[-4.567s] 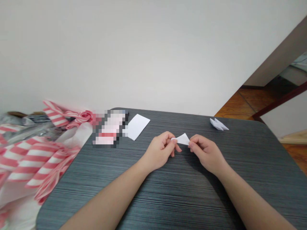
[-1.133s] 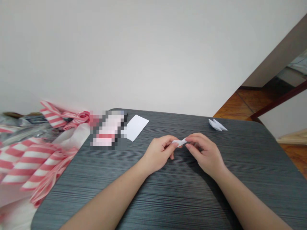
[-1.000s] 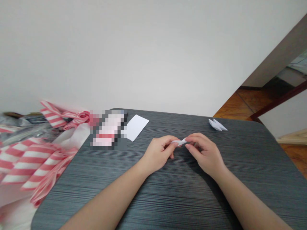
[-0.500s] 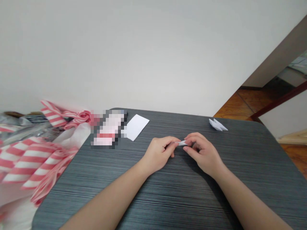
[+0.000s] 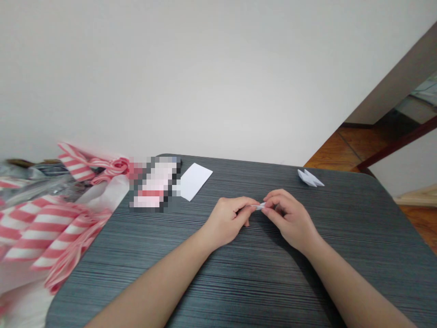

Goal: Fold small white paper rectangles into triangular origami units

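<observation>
Between my hands is a small piece of folded white paper (image 5: 260, 206), held just over the dark table. My left hand (image 5: 229, 219) pinches its left end between thumb and fingers. At the other end, the thumb and fingertips of my right hand (image 5: 287, 216) close on the paper. Only a narrow strip shows; the fingers hide the rest, so its full shape cannot be made out. Beyond my right hand lies a pointed folded white paper piece (image 5: 310, 178). Flat white paper (image 5: 196, 181) rests beyond my left hand.
A blurred-out rectangular thing with a dark edge (image 5: 155, 182) lies at the table's back left. Red-and-white striped cloth (image 5: 44, 225) is heaped left of the dark wood-grain table (image 5: 218, 287). A pale wall (image 5: 218, 82) stands behind it.
The paper showed as a wider triangle at first; now only a thin strip is visible. My right thumb, apart from it a second ago, has closed in, and my left fingers have shifted slightly right.
</observation>
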{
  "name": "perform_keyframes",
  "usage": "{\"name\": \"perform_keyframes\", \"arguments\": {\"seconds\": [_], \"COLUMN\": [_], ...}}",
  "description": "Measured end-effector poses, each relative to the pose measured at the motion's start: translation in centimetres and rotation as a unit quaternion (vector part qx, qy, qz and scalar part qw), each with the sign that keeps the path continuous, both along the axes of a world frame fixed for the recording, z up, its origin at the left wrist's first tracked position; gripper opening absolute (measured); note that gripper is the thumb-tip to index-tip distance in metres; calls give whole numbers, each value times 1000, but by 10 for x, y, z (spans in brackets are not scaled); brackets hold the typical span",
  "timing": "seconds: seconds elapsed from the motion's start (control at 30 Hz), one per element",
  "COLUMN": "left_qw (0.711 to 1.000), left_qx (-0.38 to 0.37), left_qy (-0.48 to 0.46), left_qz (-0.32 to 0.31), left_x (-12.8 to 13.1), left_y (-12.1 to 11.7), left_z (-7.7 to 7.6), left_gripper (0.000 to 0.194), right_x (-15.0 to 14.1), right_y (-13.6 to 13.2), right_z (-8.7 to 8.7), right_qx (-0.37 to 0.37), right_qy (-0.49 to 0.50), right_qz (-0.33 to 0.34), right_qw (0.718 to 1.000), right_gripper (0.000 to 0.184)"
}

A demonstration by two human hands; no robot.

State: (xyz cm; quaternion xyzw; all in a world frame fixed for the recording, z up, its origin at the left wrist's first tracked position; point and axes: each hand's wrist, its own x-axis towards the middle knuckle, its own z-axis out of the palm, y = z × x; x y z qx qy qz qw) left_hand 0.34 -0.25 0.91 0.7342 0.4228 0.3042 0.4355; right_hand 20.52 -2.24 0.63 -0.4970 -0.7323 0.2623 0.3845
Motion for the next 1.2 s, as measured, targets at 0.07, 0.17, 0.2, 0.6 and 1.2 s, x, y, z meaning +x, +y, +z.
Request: {"name": "perform_keyframes", "arguments": {"seconds": [0.07,0.17,0.2,0.6,1.2], "left_qw": [1000,1000,1000,1000,999], "left_qx": [-3,-5,-5,-8,-39], "left_qy": [0,0,0,-1,-19], "left_qz": [-4,-5,-5,-10,7], "left_x": [0,0,0,0,0], "left_y": [0,0,0,-1,-1], "left_z": [0,0,0,1,0], "left_gripper": [26,26,26,26,25], "right_x": [0,0,0,1,3], "right_y": [0,0,0,-1,0], "right_z": [1,3,3,3,3], "right_qx": [4,17,22,19,30], "right_qy": [-1,-7,-8,-5,-2], "right_qz": [3,3,3,19,-15], "right_qw": [1000,1000,1000,1000,999], "right_gripper": [9,11,12,11,13]}}
